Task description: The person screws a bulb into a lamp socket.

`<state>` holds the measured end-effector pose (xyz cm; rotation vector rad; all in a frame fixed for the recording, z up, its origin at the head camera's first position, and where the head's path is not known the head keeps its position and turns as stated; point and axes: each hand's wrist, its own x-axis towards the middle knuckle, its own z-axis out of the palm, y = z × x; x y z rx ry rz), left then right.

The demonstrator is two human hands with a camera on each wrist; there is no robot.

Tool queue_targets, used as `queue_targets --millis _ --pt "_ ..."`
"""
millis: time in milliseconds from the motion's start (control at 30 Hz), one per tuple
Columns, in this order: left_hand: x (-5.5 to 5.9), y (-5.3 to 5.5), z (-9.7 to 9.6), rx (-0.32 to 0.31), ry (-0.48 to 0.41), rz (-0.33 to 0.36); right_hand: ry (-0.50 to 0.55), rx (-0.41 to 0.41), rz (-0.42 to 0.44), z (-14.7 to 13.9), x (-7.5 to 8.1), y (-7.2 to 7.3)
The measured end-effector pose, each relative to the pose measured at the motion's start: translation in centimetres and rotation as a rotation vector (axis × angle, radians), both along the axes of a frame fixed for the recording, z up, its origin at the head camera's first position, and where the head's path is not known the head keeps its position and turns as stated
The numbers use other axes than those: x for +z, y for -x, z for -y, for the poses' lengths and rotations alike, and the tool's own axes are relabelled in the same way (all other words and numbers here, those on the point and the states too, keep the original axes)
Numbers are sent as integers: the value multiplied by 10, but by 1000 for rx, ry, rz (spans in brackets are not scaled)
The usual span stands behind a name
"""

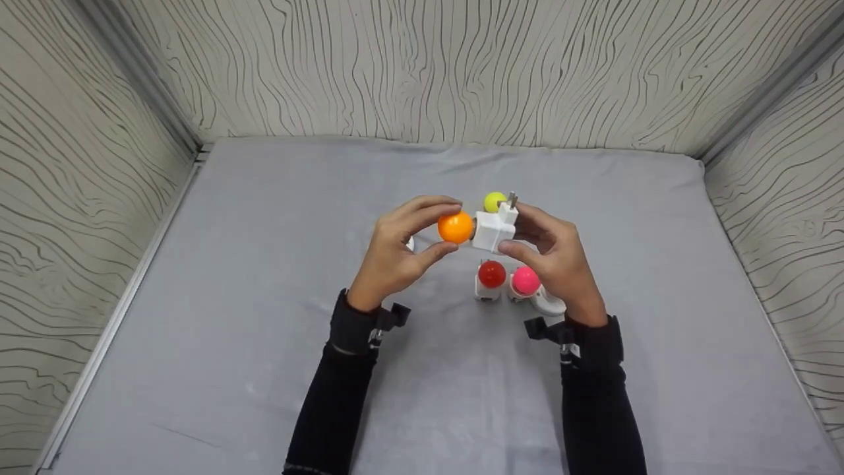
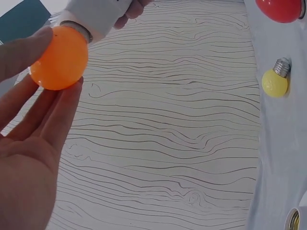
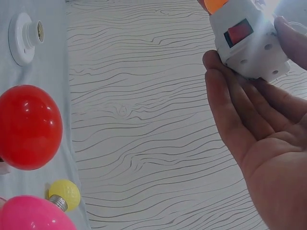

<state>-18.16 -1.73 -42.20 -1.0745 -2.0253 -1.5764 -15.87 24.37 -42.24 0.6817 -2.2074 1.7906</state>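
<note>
My left hand [image 1: 395, 254] pinches an orange light bulb [image 1: 455, 227] between thumb and fingers. In my right hand [image 1: 560, 257] is a white plug-in bulb socket [image 1: 493, 231], gripped between thumb and fingertips, with its metal prongs pointing up and away. The bulb's metal base sits at the socket's mouth, and a strip of metal shows between glass and plastic. On the socket's side the right wrist view shows a red rocker switch [image 3: 239, 32]. Both things are held up above the table.
Below the hands, a red bulb [image 1: 492, 274] and a pink bulb [image 1: 526, 280] stand in white sockets. A yellow bulb [image 2: 275, 83] lies loose farther back. Round white lamp holders [image 3: 21, 40] [image 1: 548, 303] stand left and right on the grey cloth [image 1: 264, 369]. Patterned walls enclose the table.
</note>
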Motion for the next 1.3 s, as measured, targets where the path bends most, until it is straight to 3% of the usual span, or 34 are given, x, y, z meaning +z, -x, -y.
queue_targets --millis 367,500,667,900,1300 --pt "0 0 3 1 30 58 46 1 -33 1 0 1" --pt "0 -1 2 -15 15 97 24 -16 -46 1 -1 1" --pt "0 -2 0 9 2 133 -22 -32 -57 2 0 1" --pt "-1 -3 -3 48 -8 134 -32 -35 -69 2 0 0" --pt "-1 -3 -5 -11 -82 124 -45 -33 -67 2 0 1"
